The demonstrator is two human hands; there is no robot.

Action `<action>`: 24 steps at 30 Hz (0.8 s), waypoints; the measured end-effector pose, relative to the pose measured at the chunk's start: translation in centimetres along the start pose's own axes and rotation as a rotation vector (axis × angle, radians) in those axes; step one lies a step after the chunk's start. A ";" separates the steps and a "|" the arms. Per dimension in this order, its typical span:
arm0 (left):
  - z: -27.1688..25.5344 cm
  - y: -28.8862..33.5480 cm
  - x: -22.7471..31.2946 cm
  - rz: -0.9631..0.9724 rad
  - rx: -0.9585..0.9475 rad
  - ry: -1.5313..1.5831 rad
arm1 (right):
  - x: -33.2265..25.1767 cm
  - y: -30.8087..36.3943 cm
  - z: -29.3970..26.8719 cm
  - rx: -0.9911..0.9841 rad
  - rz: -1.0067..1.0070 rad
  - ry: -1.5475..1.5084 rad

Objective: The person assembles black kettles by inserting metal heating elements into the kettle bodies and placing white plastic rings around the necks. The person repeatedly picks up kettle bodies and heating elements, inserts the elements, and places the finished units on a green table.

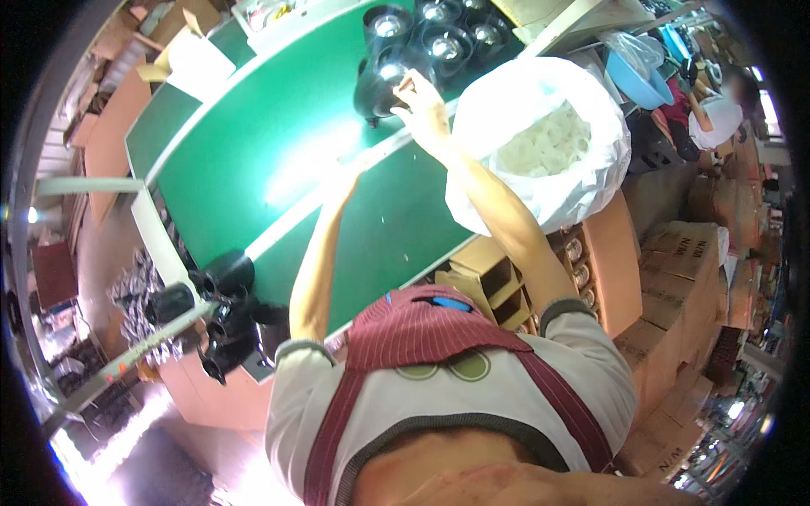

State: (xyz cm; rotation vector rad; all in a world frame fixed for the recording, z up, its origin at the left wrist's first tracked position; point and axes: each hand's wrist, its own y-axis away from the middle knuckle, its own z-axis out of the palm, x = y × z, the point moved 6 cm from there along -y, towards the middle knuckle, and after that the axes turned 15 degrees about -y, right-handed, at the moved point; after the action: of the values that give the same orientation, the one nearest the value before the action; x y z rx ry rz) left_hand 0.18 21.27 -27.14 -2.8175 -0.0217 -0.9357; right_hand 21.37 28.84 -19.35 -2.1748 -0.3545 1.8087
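My right hand (423, 110) is at the far side of the table, its bent fingers and thumb on the near side of a glossy black cup-shaped shade (371, 91). That shade leans, and a small dark knob shows at its lower end. Part of the grip is lost against the dark surface. Nearer to me and further left, my left hand (348, 171) is over the pale strip across the green tabletop (228, 156). Glare washes out its fingers. Behind the right hand stand several more black shades (445, 44) with shiny centres.
To the right, a white plastic bag (481, 105) holds many small translucent pieces (548, 143). More black shades (228, 274) lie at the table's left end. A divided carton (485, 266) and stacked boxes (675, 278) stand right. Another person (717, 114) sits near a blue basin (633, 80).
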 end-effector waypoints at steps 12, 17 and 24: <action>1.0 12.4 0.7 -0.053 -0.572 0.398 | 2.2 -0.1 3.5 -0.079 -0.161 0.835; -2.3 5.9 7.8 -0.060 -0.073 0.443 | -8.7 17.2 -2.6 -0.074 -0.090 0.090; 5.1 1.4 30.0 0.979 -0.188 0.153 | -8.3 39.4 -17.8 0.626 0.401 0.378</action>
State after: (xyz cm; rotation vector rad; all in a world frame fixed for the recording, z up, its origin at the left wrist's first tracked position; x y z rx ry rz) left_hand 27.38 19.48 -13.53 -2.3601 1.3636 -0.8800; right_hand 37.49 -11.94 -23.43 -2.1248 0.6817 1.3557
